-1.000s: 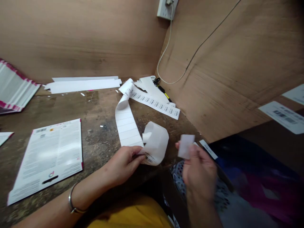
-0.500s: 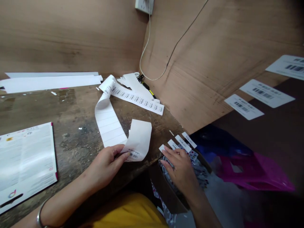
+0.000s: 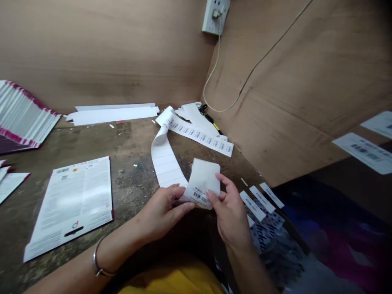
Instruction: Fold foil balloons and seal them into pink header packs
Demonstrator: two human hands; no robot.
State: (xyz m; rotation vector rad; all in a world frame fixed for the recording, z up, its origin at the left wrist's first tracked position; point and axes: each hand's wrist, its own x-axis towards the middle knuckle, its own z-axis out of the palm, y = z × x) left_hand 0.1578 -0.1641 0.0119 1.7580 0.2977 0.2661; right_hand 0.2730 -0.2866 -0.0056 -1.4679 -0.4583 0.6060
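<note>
Worker's L hand (image 3: 167, 210) and R hand (image 3: 231, 212), each w/ grip pinched on barcode label strip (image 3: 203, 183), near worktop's (image 3: 128, 143) front edge, approx. 5 o'clock; printed card (image 3: 73, 204) at 8.

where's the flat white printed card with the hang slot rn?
In the head view, the flat white printed card lies on the worn brown table, left of the left hand, nearer than the fanned magenta-edged white stack.

glossy card pack (image 3: 73, 200), matt paper strip (image 3: 167, 161), rough wood tabletop (image 3: 128, 143)
</note>
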